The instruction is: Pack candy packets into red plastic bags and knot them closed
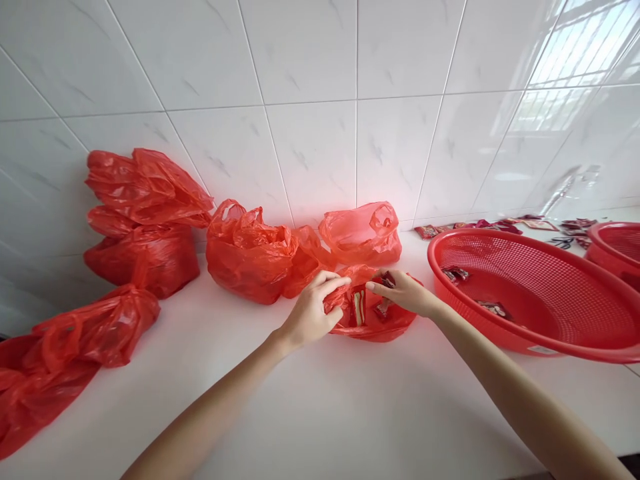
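Note:
A red plastic bag [377,330] lies open on the white counter in front of me. My left hand [316,303] pinches the left side of its mouth between thumb and fingers. Inside the bag lie a red packet with a pale stripe [359,307] and a small dark red wrapped packet [383,308]. Over the bag's right side, my right hand [400,292] reaches in with thumb and fingers curved around another small dark packet [387,281]. Its fingertips are partly hidden by the hand and the bag.
To the right stands a large red plastic basket [505,243] with a few small packets in it; a second red basket [620,233] is beyond. Loose packets [480,227] lie along the tiled wall. Filled red bags [250,260] stand behind and left, including a stacked pile [145,253].

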The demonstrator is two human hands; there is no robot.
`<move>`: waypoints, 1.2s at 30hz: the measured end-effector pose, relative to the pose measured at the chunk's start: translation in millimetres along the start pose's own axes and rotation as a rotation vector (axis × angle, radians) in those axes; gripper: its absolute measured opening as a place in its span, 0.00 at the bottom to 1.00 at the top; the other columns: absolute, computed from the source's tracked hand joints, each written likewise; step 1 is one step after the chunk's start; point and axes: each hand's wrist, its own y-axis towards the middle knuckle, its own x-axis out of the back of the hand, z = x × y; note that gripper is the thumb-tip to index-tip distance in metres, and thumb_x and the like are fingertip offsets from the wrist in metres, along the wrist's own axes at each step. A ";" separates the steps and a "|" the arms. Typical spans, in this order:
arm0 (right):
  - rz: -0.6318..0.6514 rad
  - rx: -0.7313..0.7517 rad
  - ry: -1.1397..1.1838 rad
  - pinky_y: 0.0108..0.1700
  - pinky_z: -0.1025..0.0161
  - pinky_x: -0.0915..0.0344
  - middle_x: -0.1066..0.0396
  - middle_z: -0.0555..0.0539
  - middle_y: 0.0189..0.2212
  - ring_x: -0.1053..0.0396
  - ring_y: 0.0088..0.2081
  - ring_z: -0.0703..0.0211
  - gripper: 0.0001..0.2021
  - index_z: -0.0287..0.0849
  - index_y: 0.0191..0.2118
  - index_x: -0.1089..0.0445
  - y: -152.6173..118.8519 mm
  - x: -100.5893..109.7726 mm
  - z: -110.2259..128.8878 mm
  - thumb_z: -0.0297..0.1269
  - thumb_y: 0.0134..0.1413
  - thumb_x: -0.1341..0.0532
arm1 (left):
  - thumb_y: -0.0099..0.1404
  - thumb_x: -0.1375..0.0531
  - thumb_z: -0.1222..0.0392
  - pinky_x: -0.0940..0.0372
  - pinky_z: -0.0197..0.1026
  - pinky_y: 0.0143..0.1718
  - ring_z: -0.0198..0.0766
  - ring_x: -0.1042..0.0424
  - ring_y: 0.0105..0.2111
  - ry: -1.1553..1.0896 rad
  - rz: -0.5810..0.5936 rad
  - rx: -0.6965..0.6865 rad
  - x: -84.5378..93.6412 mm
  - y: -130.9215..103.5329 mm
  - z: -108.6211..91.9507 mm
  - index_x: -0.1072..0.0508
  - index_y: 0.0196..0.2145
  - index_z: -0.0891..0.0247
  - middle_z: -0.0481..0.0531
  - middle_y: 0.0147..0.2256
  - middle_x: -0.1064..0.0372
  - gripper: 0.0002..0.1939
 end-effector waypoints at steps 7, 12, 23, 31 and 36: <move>-0.077 -0.132 0.190 0.30 0.62 0.24 0.32 0.51 0.32 0.26 0.32 0.58 0.17 0.45 0.37 0.38 6.7 -9.2 -16.5 0.53 0.57 0.37 | 0.62 0.45 0.70 0.27 0.42 0.50 0.38 0.25 0.44 0.058 -0.216 -0.028 12.2 10.5 2.4 0.24 0.49 0.62 0.53 0.45 0.28 0.19; -0.130 -0.074 0.055 0.34 0.60 0.24 0.31 0.48 0.36 0.23 0.34 0.57 0.05 0.45 0.37 0.37 12.5 -7.5 -23.4 0.39 0.63 0.44 | 0.64 0.45 0.66 0.27 0.41 0.46 0.38 0.24 0.43 0.102 -0.126 -0.037 17.3 9.4 8.1 0.21 0.43 0.60 0.53 0.44 0.27 0.15; -0.018 0.132 -0.167 0.52 0.54 0.28 0.23 0.42 0.51 0.26 0.52 0.49 0.16 0.45 0.54 0.29 7.9 -7.3 -28.3 0.38 0.62 0.41 | 0.57 0.41 0.70 0.30 0.51 0.52 0.57 0.30 0.58 0.455 0.410 0.348 3.1 3.0 18.0 0.27 0.54 0.67 0.68 0.61 0.36 0.25; -0.008 0.321 -0.307 0.50 0.53 0.27 0.22 0.42 0.49 0.24 0.48 0.49 0.15 0.44 0.51 0.25 -25.1 1.6 2.3 0.34 0.58 0.38 | 0.64 0.41 0.61 0.35 0.55 0.61 0.57 0.46 0.68 0.408 0.202 0.146 -2.6 -1.0 23.4 0.38 0.65 0.62 0.66 0.69 0.50 0.32; -0.306 0.240 -0.415 0.48 0.54 0.27 0.21 0.43 0.44 0.23 0.44 0.50 0.15 0.45 0.50 0.24 -47.6 82.7 14.1 0.41 0.61 0.41 | 0.69 0.44 0.60 0.35 0.55 0.61 0.53 0.38 0.64 0.347 0.026 -0.077 -8.1 -8.3 19.2 0.25 0.52 0.60 0.61 0.64 0.41 0.16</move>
